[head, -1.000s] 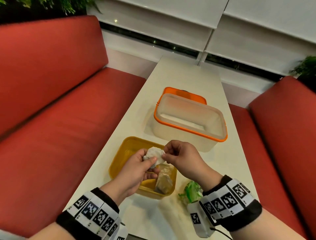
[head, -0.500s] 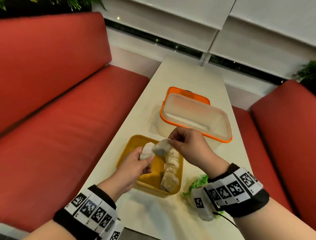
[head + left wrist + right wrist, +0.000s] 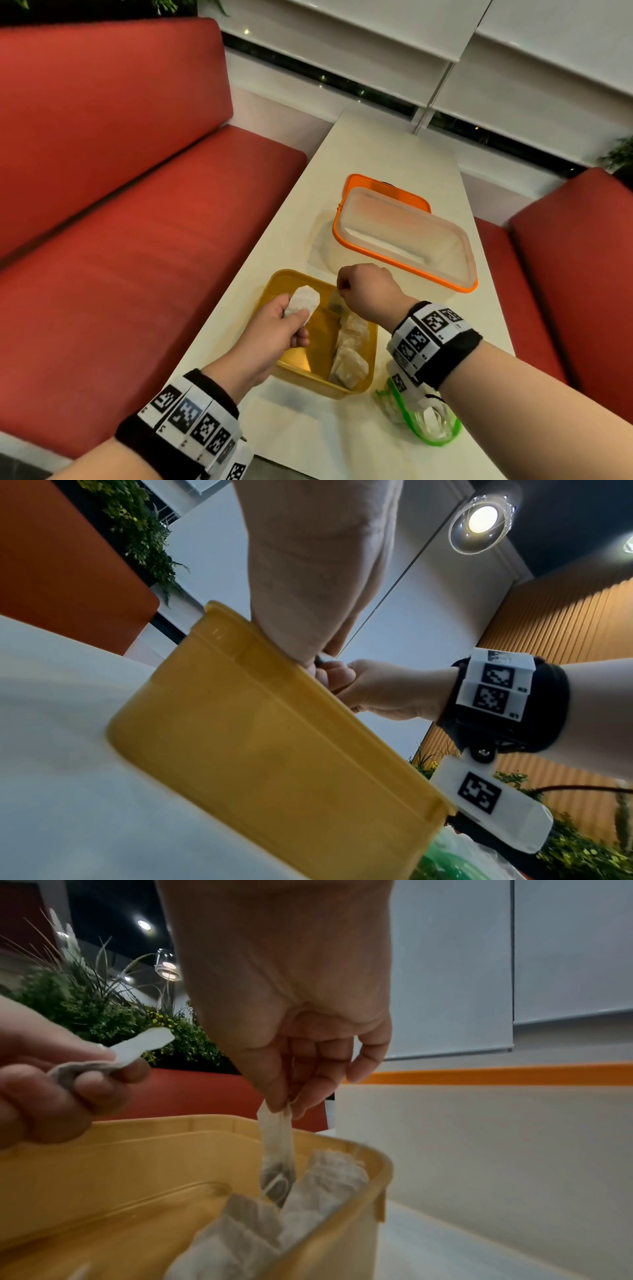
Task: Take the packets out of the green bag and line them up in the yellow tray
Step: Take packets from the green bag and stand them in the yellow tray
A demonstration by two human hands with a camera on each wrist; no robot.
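The yellow tray (image 3: 274, 284) sits near the left edge of the narrow white bench (image 3: 394, 154), with only a thin strip of bench between its left wall and the drop to the red seat (image 3: 137, 257). A row of packets (image 3: 349, 356) lies along the tray's right wall, from about 12 o'clock down to 6 o'clock, while the left half of the tray floor is bare. The right hand (image 3: 368, 291) hovers over the tray's far right corner, thumb and forefinger pinched on the top edge of a hanging packet (image 3: 277, 1153) whose lower end dips beside the packets already lying there — whether it touches them I cannot tell. The left hand (image 3: 274, 337) is over the tray's left side, fingers curled round a second white packet (image 3: 303, 303) held clear above the rim. The green bag (image 3: 424, 421) lies on the bench at the tray's 4 o'clock, just beside its near right corner, partly hidden under the right wrist and its white camera unit; what it holds cannot be made out. At the tray's 1 o'clock stands a clear box with an orange rim (image 3: 404, 240), close to the tray's far wall, with an orange lid (image 3: 387, 188) half hidden behind it. The wristbands (image 3: 431, 339) carry black-and-white square codes; small characters beside them are too small to read, and no print shows on the packets. The bench's near end is cut off by the frame.
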